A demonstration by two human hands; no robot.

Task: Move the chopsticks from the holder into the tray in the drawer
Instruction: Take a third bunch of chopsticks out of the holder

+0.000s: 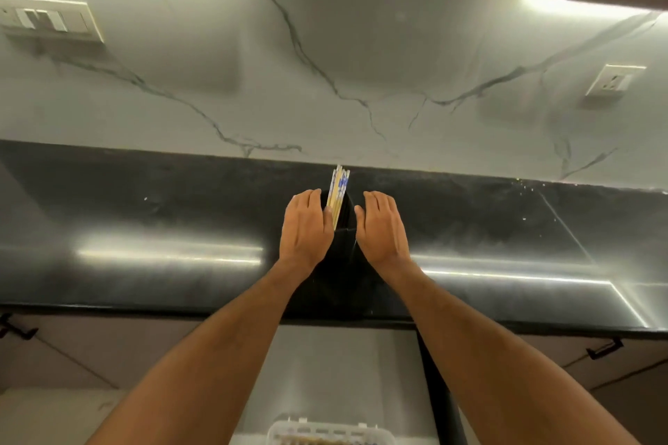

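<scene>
— Where are the chopsticks (pixel 338 193) now?

— They stand in the black holder (pixel 343 228) on the dark countertop (pixel 144 228), leaning a little, tops near the marble wall (pixel 325 65). My left hand (pixel 305 228) lies against the left side of the holder, fingers nearly straight, touching the sticks at the rim; whether it holds them I cannot tell. My right hand (pixel 381 224) is at the right side, fingers relaxed and together, holding nothing.

— How will they handle?

— I think they are light and stiff, thin pale rods, bamboo or wood by the colour, with blue and white pattern on the upper part. They are smooth, so a loose bundle can slide apart and scatter. I would gather them all together at the middle, just above the rim, and squeeze gently.

— And the holder?

— Dark and tall, open at the top. It may tip when I pull, so one hand should steady it.

— Where do they go?

— Into the white plastic tray (pixel 330 432) with slotted wall, low in the open drawer (pixel 343 365) just in front of me. Something pale lies in it already; I cannot tell what.
</scene>
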